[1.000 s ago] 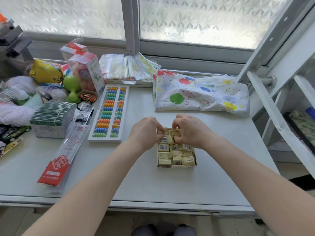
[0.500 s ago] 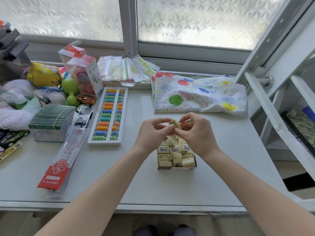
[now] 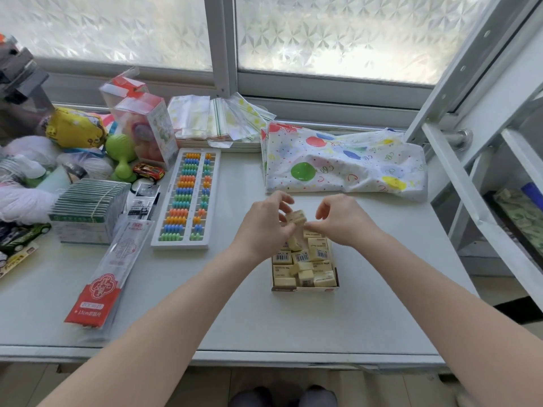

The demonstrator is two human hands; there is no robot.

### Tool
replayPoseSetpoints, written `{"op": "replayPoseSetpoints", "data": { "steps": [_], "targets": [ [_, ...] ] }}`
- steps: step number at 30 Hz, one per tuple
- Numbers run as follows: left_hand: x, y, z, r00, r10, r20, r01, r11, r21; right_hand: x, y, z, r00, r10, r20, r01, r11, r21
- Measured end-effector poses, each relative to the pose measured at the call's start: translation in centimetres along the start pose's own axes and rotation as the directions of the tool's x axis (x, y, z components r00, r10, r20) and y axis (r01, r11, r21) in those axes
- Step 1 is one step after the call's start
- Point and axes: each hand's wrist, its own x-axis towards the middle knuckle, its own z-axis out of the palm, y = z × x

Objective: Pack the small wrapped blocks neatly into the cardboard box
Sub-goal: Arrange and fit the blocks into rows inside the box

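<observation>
Resting on the pale bench (image 3: 264, 324) nearest the viewer, one shallow cardboard box (image 3: 305, 288) holds about a dozen small cream wrapped blocks (image 3: 308, 268), glossy and rectangular, some showing barcodes, several lying askew. Above its far end, one further held block (image 3: 296, 216) is pinched by the left hand (image 3: 264, 227) at its left side, while the right hand (image 3: 343, 220), fingers curled, meets it from the right. Beyond, one beaded abacus (image 3: 186, 198) and one balloon-printed plastic sheet (image 3: 343, 163).
</observation>
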Motion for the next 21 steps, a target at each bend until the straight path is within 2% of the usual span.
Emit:
{"op": "replayPoseSetpoints", "data": {
  "steps": [3,7,12,14,17,21],
  "targets": [
    [0.1,-0.3,0.3,0.998,0.065,0.014,-0.066,0.987,0.146,0.0,-0.6,0.7,0.995,0.075,0.066,-0.07,0.995,-0.065],
    [0.3,-0.6,0.1,0.996,0.081,0.023,-0.083,0.985,0.149,0.4,-0.5,0.6,0.991,0.09,0.098,-0.082,0.993,-0.086],
    [0.6,-0.6,-0.2,0.993,0.095,0.075,-0.108,0.974,0.2,1.1,0.4,0.6,0.983,0.093,0.161,-0.099,0.995,0.027],
    [0.8,-0.4,-0.4,0.989,0.089,0.116,-0.115,0.964,0.239,1.2,0.7,0.3,0.982,0.04,0.183,-0.049,0.998,0.044],
    [1.2,0.0,-0.6,0.986,0.079,0.145,-0.116,0.955,0.273,1.0,0.5,-0.5,0.973,-0.121,0.197,0.115,0.992,0.042],
    [1.4,0.1,-0.8,0.983,0.083,0.163,-0.123,0.961,0.249,0.5,0.2,-0.2,0.931,-0.304,0.205,0.321,0.945,-0.056]
  ]
}}
